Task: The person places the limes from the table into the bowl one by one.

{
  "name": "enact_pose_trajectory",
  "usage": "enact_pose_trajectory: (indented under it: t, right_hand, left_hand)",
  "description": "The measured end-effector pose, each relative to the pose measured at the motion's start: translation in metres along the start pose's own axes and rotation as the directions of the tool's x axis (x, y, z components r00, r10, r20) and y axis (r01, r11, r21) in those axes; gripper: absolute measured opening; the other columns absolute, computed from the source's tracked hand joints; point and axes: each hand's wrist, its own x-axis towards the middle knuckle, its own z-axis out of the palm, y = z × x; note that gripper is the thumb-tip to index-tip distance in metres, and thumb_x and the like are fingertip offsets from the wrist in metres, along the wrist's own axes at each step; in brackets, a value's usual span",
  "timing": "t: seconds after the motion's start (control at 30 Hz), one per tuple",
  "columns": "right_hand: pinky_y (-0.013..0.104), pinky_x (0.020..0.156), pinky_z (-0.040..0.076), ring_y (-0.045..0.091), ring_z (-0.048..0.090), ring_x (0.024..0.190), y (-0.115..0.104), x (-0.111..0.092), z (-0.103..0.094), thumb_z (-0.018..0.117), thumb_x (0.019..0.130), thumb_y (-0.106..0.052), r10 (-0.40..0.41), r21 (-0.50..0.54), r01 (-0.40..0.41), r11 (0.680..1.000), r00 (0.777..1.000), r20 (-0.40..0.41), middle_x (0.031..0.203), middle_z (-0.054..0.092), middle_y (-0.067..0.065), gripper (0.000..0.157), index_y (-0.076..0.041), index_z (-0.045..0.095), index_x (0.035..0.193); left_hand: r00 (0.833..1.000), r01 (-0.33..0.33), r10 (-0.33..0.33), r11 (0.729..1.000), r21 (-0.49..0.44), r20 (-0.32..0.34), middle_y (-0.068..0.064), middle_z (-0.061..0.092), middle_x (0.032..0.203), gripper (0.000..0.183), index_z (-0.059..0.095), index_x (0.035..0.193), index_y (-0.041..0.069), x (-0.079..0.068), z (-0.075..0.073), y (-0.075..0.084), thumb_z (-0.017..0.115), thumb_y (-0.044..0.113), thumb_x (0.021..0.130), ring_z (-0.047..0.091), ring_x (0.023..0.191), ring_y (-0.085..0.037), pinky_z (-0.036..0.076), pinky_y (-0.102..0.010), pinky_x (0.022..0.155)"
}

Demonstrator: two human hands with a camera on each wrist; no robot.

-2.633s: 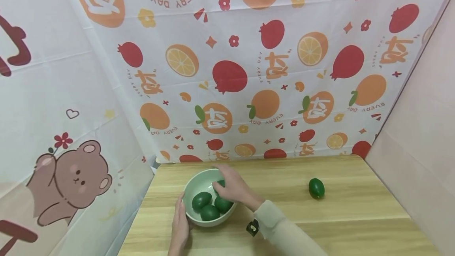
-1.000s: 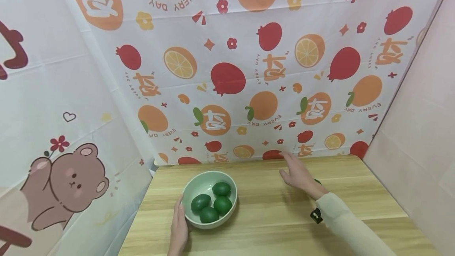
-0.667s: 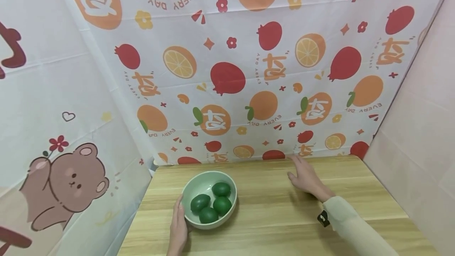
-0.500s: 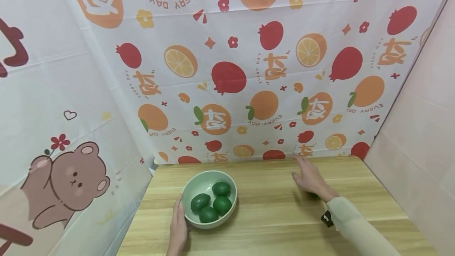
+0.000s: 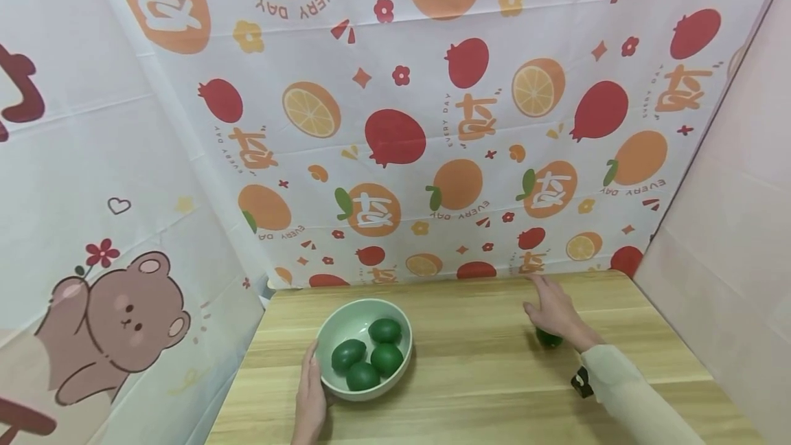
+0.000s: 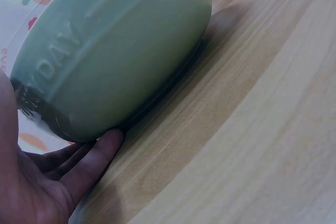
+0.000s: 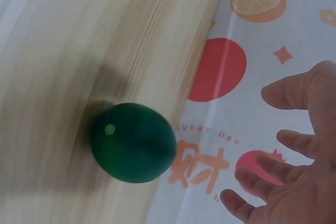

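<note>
A pale green bowl with raised lettering on its outer wall stands at the left of the wooden table. Inside it lie several dark green limes. My left hand holds the bowl's left side, and its digits reach under the curved wall near the base in the left wrist view. Over on the right, a single lime rests on the table, a small pale stem spot showing. My right hand hovers above this lime and partly covers it in the head view, fingers spread and apart from it in the right wrist view.
The wooden table ends at a white cloth backdrop printed with fruit. Cloth walls also stand on the left and right. A dark wrist strap sits by the right sleeve.
The right hand has left the bowl and moved right to above the lone lime, drifting slightly further right in the last half second. The left hand and bowl have stayed in place.
</note>
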Motion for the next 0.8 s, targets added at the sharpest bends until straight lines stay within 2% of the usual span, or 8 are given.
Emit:
enact_pose_trajectory:
  t: [0.2,0.4,0.57,0.8]
  right_hand:
    - [0.081,0.099,0.041,0.058,0.048,0.129,0.010,-0.005,0.001,0.066,0.091,-0.011,0.024,-0.001,-0.024,1.000,1.000,-0.005,0.145,0.048,0.035,0.062,0.001,0.043,0.147]
    - [0.077,0.095,0.046,0.057,0.051,0.123,0.014,-0.010,0.004,0.066,0.091,-0.012,0.030,-0.012,-0.030,0.999,1.000,0.006,0.139,0.050,0.036,0.057,0.006,0.047,0.142]
    - [0.078,0.095,0.046,0.060,0.049,0.124,0.017,-0.015,0.009,0.067,0.091,-0.012,0.051,-0.004,-0.051,0.999,0.998,0.037,0.140,0.048,0.040,0.058,0.009,0.047,0.142]
    - [0.080,0.092,0.045,0.061,0.045,0.128,0.027,-0.020,0.019,0.067,0.093,-0.017,0.115,-0.029,-0.113,0.993,0.988,0.100,0.143,0.044,0.040,0.060,0.006,0.046,0.144]
  left_hand:
    - [1.000,0.010,-0.010,1.000,-0.005,0.004,-0.016,0.015,0.171,0.059,0.014,0.163,0.036,-0.002,0.000,0.000,0.012,0.056,0.108,0.022,0.152,-0.054,0.024,-0.075,0.118]
    - [1.000,0.024,-0.024,1.000,0.008,0.007,-0.016,0.014,0.172,0.060,0.012,0.164,0.036,-0.004,-0.001,0.001,0.010,0.057,0.108,0.021,0.152,-0.054,0.023,-0.076,0.118]
    - [1.000,0.025,-0.025,1.000,-0.003,0.006,-0.017,0.014,0.171,0.060,0.012,0.164,0.036,-0.004,0.000,0.000,0.011,0.057,0.108,0.022,0.151,-0.054,0.026,-0.075,0.117]
    - [1.000,0.021,-0.021,1.000,0.003,0.003,-0.017,0.015,0.171,0.060,0.013,0.164,0.034,-0.003,0.000,0.001,0.011,0.056,0.108,0.023,0.152,-0.054,0.026,-0.075,0.117]
